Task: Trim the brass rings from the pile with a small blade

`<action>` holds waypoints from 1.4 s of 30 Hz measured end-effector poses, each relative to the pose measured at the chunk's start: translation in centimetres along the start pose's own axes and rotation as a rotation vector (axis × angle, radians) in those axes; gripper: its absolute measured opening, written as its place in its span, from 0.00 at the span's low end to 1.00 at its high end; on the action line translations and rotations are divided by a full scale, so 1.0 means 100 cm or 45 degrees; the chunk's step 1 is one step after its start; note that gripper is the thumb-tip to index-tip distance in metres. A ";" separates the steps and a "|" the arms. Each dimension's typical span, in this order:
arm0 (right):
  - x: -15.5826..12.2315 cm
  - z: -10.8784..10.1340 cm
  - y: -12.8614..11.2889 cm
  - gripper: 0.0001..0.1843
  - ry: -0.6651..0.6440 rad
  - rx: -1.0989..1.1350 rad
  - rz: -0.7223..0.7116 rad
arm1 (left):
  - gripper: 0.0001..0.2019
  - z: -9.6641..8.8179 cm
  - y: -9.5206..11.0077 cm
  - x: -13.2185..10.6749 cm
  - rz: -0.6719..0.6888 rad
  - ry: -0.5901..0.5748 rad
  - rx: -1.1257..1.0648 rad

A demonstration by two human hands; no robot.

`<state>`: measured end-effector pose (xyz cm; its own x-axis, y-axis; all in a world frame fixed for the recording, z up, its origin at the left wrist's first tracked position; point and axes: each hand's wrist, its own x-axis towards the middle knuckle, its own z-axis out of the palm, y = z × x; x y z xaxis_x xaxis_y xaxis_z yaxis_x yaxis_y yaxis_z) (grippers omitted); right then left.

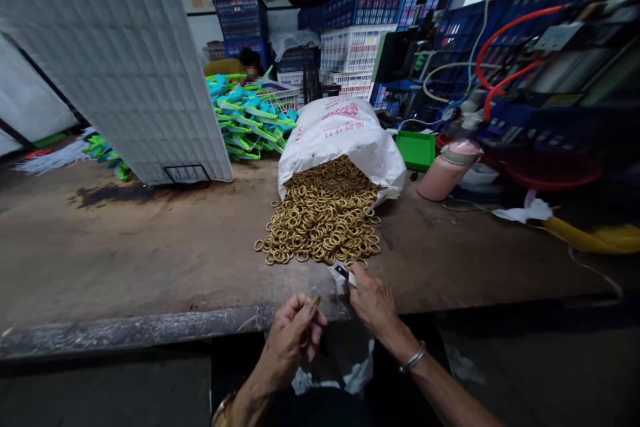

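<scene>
A heap of brass-coloured rings [323,217] spills from a white sack [345,130] lying on the worn wooden table [150,247]. My left hand [290,337] is at the table's near edge, fingers closed in a pinch on one ring held edge-up. Just right of it, my right hand [373,300] is closed on a small black and silver tool [346,274], its tip pointing toward the near rim of the ring heap. A plastic bag [345,374] hangs below the table edge between my forearms.
A white padded panel [115,60] leans at the left. Behind it lies a pile of green and blue parts [250,120], with a person partly hidden beyond. A pink bottle [447,170], a green tray [416,149], stacked crates [360,20] and hoses fill the right.
</scene>
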<state>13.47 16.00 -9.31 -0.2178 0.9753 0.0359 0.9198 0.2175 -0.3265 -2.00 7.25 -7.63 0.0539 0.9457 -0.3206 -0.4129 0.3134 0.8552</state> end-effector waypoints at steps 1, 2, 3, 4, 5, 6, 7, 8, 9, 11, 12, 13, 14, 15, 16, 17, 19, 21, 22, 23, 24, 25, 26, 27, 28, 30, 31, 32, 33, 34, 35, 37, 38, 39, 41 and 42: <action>0.002 -0.001 0.004 0.10 0.045 0.012 0.041 | 0.15 0.000 0.000 0.001 -0.012 -0.014 -0.048; 0.004 -0.002 0.007 0.08 0.076 0.018 0.079 | 0.15 0.000 -0.001 0.002 -0.019 -0.023 -0.081; 0.006 -0.002 0.009 0.08 0.093 0.017 0.110 | 0.14 0.000 -0.001 0.003 -0.020 -0.025 -0.106; 0.007 -0.002 0.010 0.08 0.096 0.004 0.133 | 0.14 0.000 -0.002 0.004 -0.018 -0.020 -0.131; 0.007 -0.001 0.010 0.09 0.095 -0.017 0.153 | 0.12 0.000 -0.002 0.004 -0.020 -0.013 -0.161; 0.008 -0.001 0.010 0.09 0.091 -0.040 0.159 | 0.11 0.000 -0.001 0.005 -0.028 -0.008 -0.199; 0.008 0.000 0.009 0.10 0.086 -0.061 0.158 | 0.10 -0.001 -0.001 0.005 -0.039 0.001 -0.245; 0.009 0.000 0.008 0.10 0.081 -0.081 0.158 | 0.09 -0.001 0.000 0.005 -0.058 0.004 -0.290; 0.009 -0.001 0.007 0.09 0.074 -0.100 0.162 | 0.09 -0.002 0.001 0.005 -0.084 -0.002 -0.329; 0.010 -0.001 0.006 0.07 0.056 -0.126 0.171 | 0.10 -0.004 0.002 0.005 -0.136 -0.020 -0.381; 0.010 -0.002 0.005 0.06 0.052 -0.132 0.172 | 0.10 -0.006 0.002 0.006 -0.155 -0.021 -0.405; 0.010 -0.002 0.005 0.06 0.052 -0.131 0.168 | 0.09 -0.007 0.002 0.006 -0.167 -0.011 -0.430; 0.010 -0.003 0.005 0.05 0.056 -0.120 0.148 | 0.08 -0.008 0.001 0.006 -0.173 0.006 -0.450; 0.009 -0.002 0.005 0.06 0.065 -0.099 0.116 | 0.09 -0.008 0.000 0.007 -0.171 0.031 -0.460; 0.008 -0.002 0.005 0.06 0.078 -0.070 0.072 | 0.10 -0.009 -0.001 0.008 -0.163 0.055 -0.454; 0.007 -0.001 0.005 0.07 0.085 -0.033 0.015 | 0.11 -0.008 -0.002 0.009 -0.148 0.074 -0.430; 0.004 0.001 0.003 0.10 0.087 0.062 -0.123 | 0.11 -0.007 -0.003 0.012 -0.097 0.099 -0.328; 0.001 0.004 -0.002 0.11 0.064 0.175 -0.251 | 0.13 -0.006 -0.003 0.016 -0.020 0.139 -0.176; -0.001 0.005 -0.005 0.11 0.045 0.236 -0.299 | 0.14 -0.006 -0.002 0.018 0.022 0.166 -0.089; -0.002 0.006 -0.008 0.11 0.025 0.298 -0.335 | 0.15 -0.005 -0.001 0.020 0.059 0.195 0.003; -0.003 0.007 -0.012 0.10 0.004 0.360 -0.365 | 0.16 -0.005 0.000 0.022 0.083 0.216 0.092; -0.003 0.008 -0.015 0.10 -0.016 0.424 -0.397 | 0.17 -0.006 0.001 0.024 0.095 0.222 0.164; -0.004 0.008 -0.019 0.09 -0.035 0.488 -0.434 | 0.16 -0.006 0.001 0.026 0.100 0.213 0.210; -0.004 0.008 -0.022 0.09 -0.049 0.552 -0.474 | 0.16 -0.007 0.002 0.027 0.105 0.198 0.229; -0.004 0.008 -0.025 0.08 -0.062 0.615 -0.512 | 0.14 -0.008 0.002 0.027 0.117 0.180 0.231; -0.004 0.008 -0.030 0.08 -0.091 0.721 -0.533 | 0.12 -0.010 0.002 0.027 0.165 0.157 0.223; -0.004 0.008 -0.032 0.09 -0.111 0.766 -0.511 | 0.12 -0.011 0.001 0.027 0.192 0.160 0.229; -0.004 0.008 -0.033 0.10 -0.137 0.810 -0.472 | 0.12 -0.011 0.001 0.026 0.213 0.171 0.243; -0.004 0.009 -0.035 0.12 -0.162 0.854 -0.422 | 0.13 -0.012 0.000 0.026 0.229 0.188 0.255; -0.005 0.010 -0.036 0.13 -0.192 0.905 -0.371 | 0.13 -0.012 -0.001 0.025 0.241 0.209 0.258; -0.005 0.011 -0.037 0.15 -0.219 0.963 -0.316 | 0.13 -0.012 -0.001 0.024 0.249 0.227 0.256; -0.007 0.013 -0.040 0.17 -0.297 1.100 -0.187 | 0.12 -0.011 -0.002 0.022 0.255 0.241 0.261; -0.008 0.014 -0.041 0.18 -0.351 1.173 -0.108 | 0.12 -0.010 -0.002 0.021 0.262 0.238 0.275; -0.009 0.015 -0.042 0.19 -0.416 1.244 -0.022 | 0.12 -0.009 -0.002 0.020 0.274 0.236 0.297; -0.011 0.017 -0.045 0.22 -0.548 1.369 0.138 | 0.12 -0.007 0.000 0.018 0.305 0.241 0.352; -0.011 0.017 -0.046 0.22 -0.596 1.413 0.188 | 0.12 -0.006 0.002 0.017 0.314 0.245 0.373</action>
<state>8.92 13.83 -9.46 -0.4424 0.8299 -0.3400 0.2157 -0.2695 -0.9385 -2.53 8.88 -8.27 -0.1961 0.9707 -0.1387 -0.1146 0.1178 0.9864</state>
